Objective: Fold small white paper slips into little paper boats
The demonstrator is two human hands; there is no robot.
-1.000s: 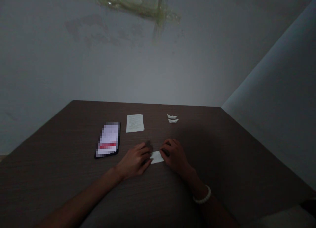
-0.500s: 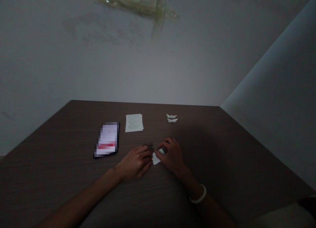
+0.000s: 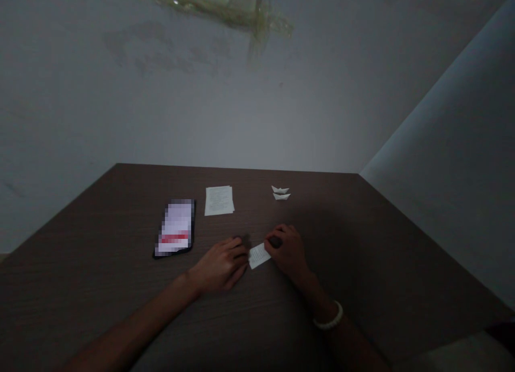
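Note:
A small printed slip of paper [image 3: 259, 255] lies on the table between my two hands. My left hand [image 3: 223, 263] rests at its left end, fingers curled and closed over that edge. At the right end, my right hand [image 3: 288, 254] has thumb and fingers closed together on the paper, hiding that part of it. A pale beaded bracelet [image 3: 330, 318] is on my right wrist. Two little folded paper boats [image 3: 280, 193] sit one behind the other beyond my right hand.
A stack of printed paper sheets [image 3: 219, 201] lies beyond my left hand. To its left is a phone [image 3: 175, 228] with its lit screen blurred out. The brown wooden table [image 3: 100, 221] meets a stained wall [image 3: 257, 103] at the back.
My right hand has shifted a little to the right, and more of the printed paper shows between the hands. My left hand has barely moved.

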